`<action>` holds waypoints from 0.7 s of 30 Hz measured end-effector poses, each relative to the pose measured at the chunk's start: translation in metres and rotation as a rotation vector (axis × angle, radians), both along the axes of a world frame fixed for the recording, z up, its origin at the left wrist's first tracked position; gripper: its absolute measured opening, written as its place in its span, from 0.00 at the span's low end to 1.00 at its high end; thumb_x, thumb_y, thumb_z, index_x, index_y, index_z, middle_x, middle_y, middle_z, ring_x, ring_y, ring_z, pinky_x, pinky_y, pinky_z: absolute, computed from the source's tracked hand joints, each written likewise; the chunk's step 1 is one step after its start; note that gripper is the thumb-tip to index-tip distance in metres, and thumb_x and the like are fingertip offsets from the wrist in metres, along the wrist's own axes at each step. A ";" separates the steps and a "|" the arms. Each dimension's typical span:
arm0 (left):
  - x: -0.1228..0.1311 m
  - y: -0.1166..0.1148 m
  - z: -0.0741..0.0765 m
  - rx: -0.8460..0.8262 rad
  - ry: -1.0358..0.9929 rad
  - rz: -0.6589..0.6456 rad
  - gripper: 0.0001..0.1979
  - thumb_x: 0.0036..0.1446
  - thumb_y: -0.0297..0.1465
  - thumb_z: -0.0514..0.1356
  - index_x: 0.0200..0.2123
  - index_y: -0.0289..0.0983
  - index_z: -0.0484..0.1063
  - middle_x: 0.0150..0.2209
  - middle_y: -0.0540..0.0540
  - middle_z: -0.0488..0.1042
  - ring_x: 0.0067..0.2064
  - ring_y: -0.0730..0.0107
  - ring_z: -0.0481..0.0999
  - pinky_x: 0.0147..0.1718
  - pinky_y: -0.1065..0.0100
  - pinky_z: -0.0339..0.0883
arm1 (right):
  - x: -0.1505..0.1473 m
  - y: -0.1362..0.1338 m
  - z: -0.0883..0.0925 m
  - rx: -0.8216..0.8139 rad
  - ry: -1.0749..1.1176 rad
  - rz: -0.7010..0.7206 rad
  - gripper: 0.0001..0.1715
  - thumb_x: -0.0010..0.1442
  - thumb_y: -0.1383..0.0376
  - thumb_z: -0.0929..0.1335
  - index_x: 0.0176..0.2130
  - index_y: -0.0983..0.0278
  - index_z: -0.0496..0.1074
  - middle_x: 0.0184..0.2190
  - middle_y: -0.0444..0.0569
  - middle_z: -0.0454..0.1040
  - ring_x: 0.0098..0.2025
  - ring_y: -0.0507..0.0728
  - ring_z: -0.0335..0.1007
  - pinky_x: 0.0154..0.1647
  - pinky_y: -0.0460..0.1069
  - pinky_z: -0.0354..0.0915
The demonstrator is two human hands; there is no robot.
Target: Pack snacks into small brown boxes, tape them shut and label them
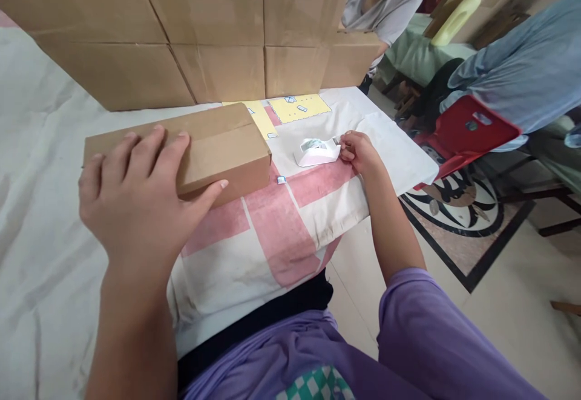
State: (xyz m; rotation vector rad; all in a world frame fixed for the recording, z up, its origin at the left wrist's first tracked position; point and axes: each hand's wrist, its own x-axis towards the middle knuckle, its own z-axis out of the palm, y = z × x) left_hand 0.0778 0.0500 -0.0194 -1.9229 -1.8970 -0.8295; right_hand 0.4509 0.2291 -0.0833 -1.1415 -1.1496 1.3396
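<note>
A closed brown cardboard box [218, 140] lies on the cloth-covered table in front of me. Across its left part rests my left hand [140, 176], fingers spread over the top and thumb along the front edge. To the right of the box stands a white tape dispenser [313, 157] with a roll of clear tape [314, 144] in it. The fingers of my right hand [356, 149] are curled closed at the dispenser's cutter end. Whether a strip of tape is between them is hidden.
Stacked large cartons [218, 25] form a wall behind the box. Yellow printed paper [302, 108] lies near their foot. The table's cloth [285, 230] hangs over the front edge. At the right are a red chair [481, 131], a person in blue [521, 61] and another in grey [385, 16].
</note>
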 end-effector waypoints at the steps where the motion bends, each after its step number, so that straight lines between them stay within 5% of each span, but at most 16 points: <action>1: 0.000 0.000 0.000 0.004 -0.002 -0.002 0.36 0.56 0.52 0.62 0.65 0.45 0.67 0.66 0.43 0.68 0.67 0.41 0.65 0.66 0.46 0.52 | -0.001 -0.001 0.001 0.013 0.009 0.002 0.20 0.46 0.63 0.75 0.26 0.60 0.59 0.20 0.39 0.64 0.15 0.44 0.44 0.14 0.44 0.47; 11: -0.002 0.002 -0.002 0.014 0.014 0.005 0.38 0.53 0.55 0.62 0.64 0.47 0.67 0.66 0.44 0.69 0.66 0.41 0.66 0.65 0.47 0.53 | 0.005 -0.002 0.003 0.176 -0.062 -0.085 0.22 0.46 0.65 0.77 0.29 0.60 0.60 0.27 0.41 0.67 0.19 0.46 0.54 0.13 0.42 0.48; 17: 0.001 0.001 0.000 -0.003 -0.009 0.007 0.36 0.55 0.54 0.62 0.64 0.46 0.68 0.66 0.43 0.68 0.67 0.41 0.65 0.66 0.46 0.52 | 0.001 -0.004 0.001 0.051 -0.031 -0.063 0.24 0.46 0.66 0.76 0.29 0.59 0.56 0.25 0.39 0.68 0.15 0.44 0.46 0.12 0.43 0.46; 21: 0.001 0.001 0.000 0.004 0.005 0.014 0.36 0.55 0.54 0.62 0.63 0.44 0.69 0.65 0.42 0.69 0.66 0.40 0.66 0.66 0.46 0.53 | -0.001 -0.001 -0.002 -0.042 -0.003 -0.096 0.23 0.44 0.70 0.74 0.27 0.59 0.55 0.17 0.35 0.59 0.14 0.44 0.44 0.12 0.43 0.45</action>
